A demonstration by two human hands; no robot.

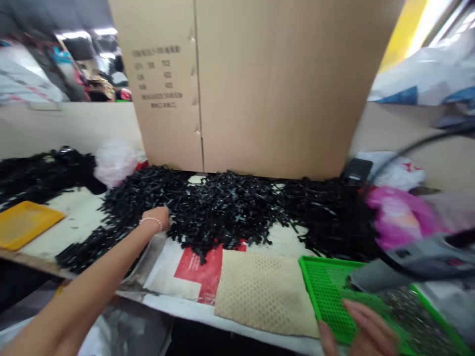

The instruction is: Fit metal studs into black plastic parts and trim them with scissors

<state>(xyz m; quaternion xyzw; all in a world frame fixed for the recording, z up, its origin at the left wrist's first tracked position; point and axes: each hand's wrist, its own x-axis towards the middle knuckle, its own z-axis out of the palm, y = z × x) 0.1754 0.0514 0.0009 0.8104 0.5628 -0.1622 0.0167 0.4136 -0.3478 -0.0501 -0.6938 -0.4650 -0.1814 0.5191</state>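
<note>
My left hand (158,217), a bracelet at its wrist, reaches to the edge of a heap of short black strips (226,202). Its fingers point away from me and are hidden, so I cannot see what they hold. Low on the right, my right hand (365,329) hovers over the near edge of a green mesh tray (326,296). Thumb and fingers are apart with nothing visible between them, though the hand is blurred. Many small metal pieces (419,316) lie in the tray's right part. A grey power tool (401,262) reaches over the tray from the right.
A beige textured mat (263,291) lies at the table's front edge. Behind the heap stands a large cardboard sheet (274,89). More black strips (330,217) lie at right, near a pink plastic bag (401,217). A yellow tray (29,222) sits far left.
</note>
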